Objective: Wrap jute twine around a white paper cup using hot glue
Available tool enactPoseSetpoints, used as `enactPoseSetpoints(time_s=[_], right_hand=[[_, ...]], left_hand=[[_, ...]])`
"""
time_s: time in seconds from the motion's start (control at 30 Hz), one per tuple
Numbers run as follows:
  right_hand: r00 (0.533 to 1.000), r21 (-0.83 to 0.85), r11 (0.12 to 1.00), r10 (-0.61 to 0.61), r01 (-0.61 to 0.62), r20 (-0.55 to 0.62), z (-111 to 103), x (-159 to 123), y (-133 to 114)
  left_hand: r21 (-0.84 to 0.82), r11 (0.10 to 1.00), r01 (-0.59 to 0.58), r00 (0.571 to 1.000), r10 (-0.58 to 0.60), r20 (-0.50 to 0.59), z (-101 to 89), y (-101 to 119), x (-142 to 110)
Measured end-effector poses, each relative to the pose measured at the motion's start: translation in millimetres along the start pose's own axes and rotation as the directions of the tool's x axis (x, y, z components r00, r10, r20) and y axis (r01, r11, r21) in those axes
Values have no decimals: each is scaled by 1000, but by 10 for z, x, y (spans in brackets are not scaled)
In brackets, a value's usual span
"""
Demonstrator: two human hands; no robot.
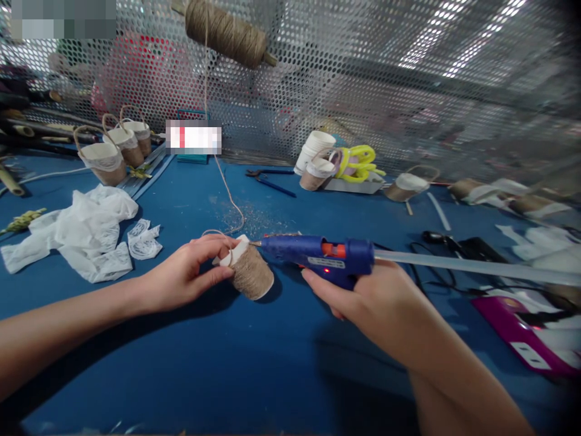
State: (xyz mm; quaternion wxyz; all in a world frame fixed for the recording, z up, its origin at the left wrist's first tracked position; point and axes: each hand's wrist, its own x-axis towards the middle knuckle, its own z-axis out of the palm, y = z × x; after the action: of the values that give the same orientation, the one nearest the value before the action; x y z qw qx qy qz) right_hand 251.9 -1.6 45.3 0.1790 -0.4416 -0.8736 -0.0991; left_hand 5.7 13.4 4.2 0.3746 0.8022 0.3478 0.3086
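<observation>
A small paper cup wrapped in brown twine [252, 272] is tilted on its side, its white rim toward the upper left. My left hand [195, 269] pinches it by the rim, fingers closed. In my right hand [363, 290] is a blue hot glue gun [313, 254], its nozzle close to the cup's rim; whether they touch I cannot tell. A long clear glue stick [454, 264] sticks out of the gun's back. Twine [222, 175] runs down from a large spool [226, 33] to the cup.
Handled twine-wrapped cups [109, 172] stand at the back left, behind white lace [86, 233]. Blue-handled pliers [272, 181] lie at the back. Stacked white cups [313, 148] and a yellow bundle [358, 162] stand beyond. Cables [431, 266] and a purple box [512, 333] lie right.
</observation>
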Motion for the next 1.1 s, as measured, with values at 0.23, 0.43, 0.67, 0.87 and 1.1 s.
enactPoseSetpoints(time_s=[0.23, 0.43, 0.67, 0.87, 1.1], right_hand=[[995, 17, 999, -40, 39, 89, -12, 53, 3], [965, -169, 950, -263, 262, 19, -15, -34, 44], [934, -265, 899, -357, 349, 20, -94, 9, -5], [933, -242, 905, -361, 351, 4, -79, -14, 6], [952, -64, 949, -307, 307, 17, -123, 21, -37]], left_hand=[[24, 1000, 5, 1000, -5, -2, -4, -24, -3], [28, 999, -16, 1000, 16, -4, -2, -30, -2], [45, 999, -15, 1000, 16, -3, 5, -17, -3], [48, 999, -17, 1000, 18, -4, 5, -34, 2], [48, 999, -18, 1000, 18, -5, 8, -31, -12]])
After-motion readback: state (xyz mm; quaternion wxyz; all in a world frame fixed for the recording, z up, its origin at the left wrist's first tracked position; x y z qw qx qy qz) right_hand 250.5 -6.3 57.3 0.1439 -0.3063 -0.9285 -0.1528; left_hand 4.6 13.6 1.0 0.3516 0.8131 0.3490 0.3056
